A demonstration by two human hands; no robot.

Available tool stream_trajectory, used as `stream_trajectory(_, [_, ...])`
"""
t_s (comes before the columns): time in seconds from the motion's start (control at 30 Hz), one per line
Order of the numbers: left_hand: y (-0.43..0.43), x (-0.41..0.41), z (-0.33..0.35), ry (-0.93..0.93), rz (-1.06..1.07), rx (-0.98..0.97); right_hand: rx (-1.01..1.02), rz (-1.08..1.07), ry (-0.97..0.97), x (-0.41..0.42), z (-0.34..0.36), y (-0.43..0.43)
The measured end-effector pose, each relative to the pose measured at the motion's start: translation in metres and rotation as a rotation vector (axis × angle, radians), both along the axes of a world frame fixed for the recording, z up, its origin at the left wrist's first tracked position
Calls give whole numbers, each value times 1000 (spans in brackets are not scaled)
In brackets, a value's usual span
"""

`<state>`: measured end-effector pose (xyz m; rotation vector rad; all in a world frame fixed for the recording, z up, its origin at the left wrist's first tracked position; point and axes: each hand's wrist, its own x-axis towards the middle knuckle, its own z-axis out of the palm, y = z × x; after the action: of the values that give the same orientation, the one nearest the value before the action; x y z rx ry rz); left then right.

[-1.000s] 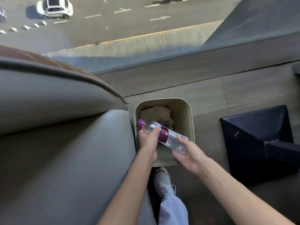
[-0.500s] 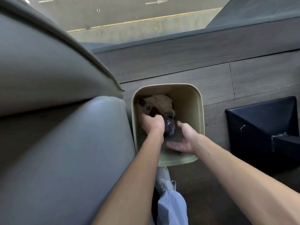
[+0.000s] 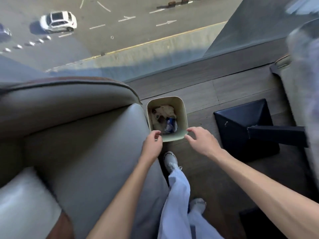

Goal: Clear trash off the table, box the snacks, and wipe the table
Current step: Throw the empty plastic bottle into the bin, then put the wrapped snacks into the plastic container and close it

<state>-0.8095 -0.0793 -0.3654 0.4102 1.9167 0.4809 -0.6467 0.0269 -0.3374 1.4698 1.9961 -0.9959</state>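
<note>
Two hands are seen over the near edge of the bin, and pretty much everything hangs on where they sit relative to it. Going left to right: the grey sofa takes up the whole left side, with its arm pressed right up beside the bin. Then the left hand is found at the bin's near-left corner, fingers loosely curled in and nothing held, thumb and fingertips just about at the rim. The beige bin is stood on the wooden floor straight ahead of both hands and below them, and the crushed bottle can be made out down inside on top of crumpled paper, lying tilted with its long axis running roughly away from the person. The right hand is held at the near-right corner, fingers spread and half open, empty too. Further right a dark blue pedestal base is parked well apart from the bin. Neither hand is really nearer, so it's a tie. No desk is shown at all here, so the trash step looks done for this item and a turn back toward the desk is probably what's called for next.
</note>
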Motion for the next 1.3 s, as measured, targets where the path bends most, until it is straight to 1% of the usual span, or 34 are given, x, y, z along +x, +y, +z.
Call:
stream_trajectory(0.07, [-15, 7, 52, 124, -131, -41, 66, 67, 26, 14, 50, -15])
stream_trajectory(0.13, [-32, 16, 107, 287, -279, -121, 110, 90, 62, 30, 100, -34])
stream_trajectory(0.2, [-50, 30, 161, 388, -338, -182, 137, 96, 120, 51, 150, -56])
stream_trajectory(0.3, [-78, 68, 234, 436, -348, -194, 200, 66, 213, 95, 215, -95])
stream_trajectory(0.37, [-93, 105, 275, 456, -416, -168, 226, 8, 251, 135, 248, -119])
stream_trajectory(0.53, [-98, 203, 350, 475, -616, -66, 244, -254, 313, 262, 306, -162])
stream_trajectory(0.63, [-82, 263, 382, 500, -759, 35, 314, -439, 313, 343, 333, -173])
stream_trajectory(0.73, [-64, 322, 408, 578, -942, 146, 427, -619, 292, 417, 359, -187])
stream_trajectory(0.8, [-52, 360, 423, 633, -1067, 215, 510, -732, 274, 458, 375, -201])
stream_trajectory(0.9, [-39, 407, 438, 678, -1230, 308, 633, -847, 246, 504, 392, -225])
stream_trajectory(1.1, [-20, 460, 449, 707, -1425, 436, 717, -1061, 227, 547, 405, -267])
stream_trajectory(1.2, [-6, 464, 449, 712, -1471, 490, 726, -1118, 232, 547, 408, -272])
stream_trajectory(1.3, [13, 453, 448, 702, -1490, 497, 699, -1157, 234, 533, 407, -255])
